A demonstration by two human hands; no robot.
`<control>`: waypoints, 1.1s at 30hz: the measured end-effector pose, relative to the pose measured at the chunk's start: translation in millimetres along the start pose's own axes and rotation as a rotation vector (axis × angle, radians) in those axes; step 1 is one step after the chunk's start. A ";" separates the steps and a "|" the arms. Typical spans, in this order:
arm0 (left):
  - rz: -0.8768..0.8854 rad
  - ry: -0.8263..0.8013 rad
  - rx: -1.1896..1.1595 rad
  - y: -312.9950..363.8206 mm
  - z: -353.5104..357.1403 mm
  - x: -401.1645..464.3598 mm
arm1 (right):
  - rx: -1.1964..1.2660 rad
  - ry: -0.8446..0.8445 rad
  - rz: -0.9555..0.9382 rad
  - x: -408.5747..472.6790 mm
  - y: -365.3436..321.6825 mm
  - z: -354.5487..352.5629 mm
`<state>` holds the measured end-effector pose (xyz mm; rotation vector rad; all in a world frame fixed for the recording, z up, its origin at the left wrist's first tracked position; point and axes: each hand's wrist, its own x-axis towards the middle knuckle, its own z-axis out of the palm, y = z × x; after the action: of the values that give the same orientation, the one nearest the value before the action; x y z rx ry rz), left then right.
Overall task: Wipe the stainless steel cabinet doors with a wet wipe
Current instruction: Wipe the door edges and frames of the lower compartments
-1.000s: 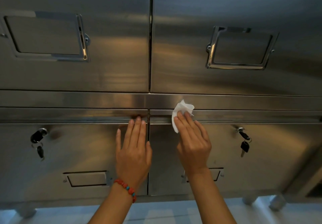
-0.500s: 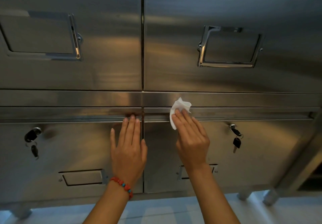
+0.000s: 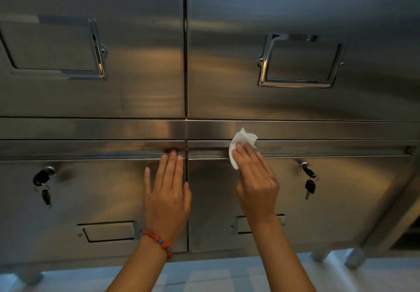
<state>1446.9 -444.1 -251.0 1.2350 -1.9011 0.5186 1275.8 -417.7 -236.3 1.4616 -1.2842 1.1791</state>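
Step in hand: wiping the top edge of the lower right cabinet door (image 3: pixel 341 201), on the ledge strip just under the horizontal rail (image 3: pixel 318 130) of the cabinet.
Wet wipe: the wet wipe (image 3: pixel 241 141) is white and crumpled, pressed against the steel near the top left corner of the lower right cabinet door, just right of the vertical seam (image 3: pixel 186 201) between the two lower doors.
Right hand: the right hand (image 3: pixel 255 182) has its fingers laid flat over the wipe, pinning it to the metal; the grip is holding the wipe by pressure, not by a fist.
Left hand: the left hand (image 3: pixel 167 191) lies flat and spread on the lower left cabinet door (image 3: pixel 79 201), at its top right corner beside the seam; the grip is wide and holds nothing. Judged to be bracing. A beaded bracelet (image 3: pixel 159 243) is on the wrist.
Fittings: a key (image 3: pixel 309 183) hangs in the right door's lock, to the right of the wipe along the top edge; another key (image 3: pixel 44 185) hangs in the left door's lock.
Progress: cannot tell from the surface which panels are already wiped; the upper doors (image 3: pixel 227 64) show only reflections.
Next move, judged: draw the wipe rightward along the top edge with steady pressure, then work down the door face.
Caution: the hanging key and the recessed handle (image 3: pixel 239 224) call for working around them.
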 end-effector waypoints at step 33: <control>0.012 -0.019 0.031 0.2 -1.5 -0.3 | 0.036 0.028 -0.007 11.5 -35.3 12.6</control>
<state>1447.4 -442.9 -250.3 1.2533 -1.9239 0.5468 1312.7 -427.9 -227.9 1.4695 -1.2433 1.2199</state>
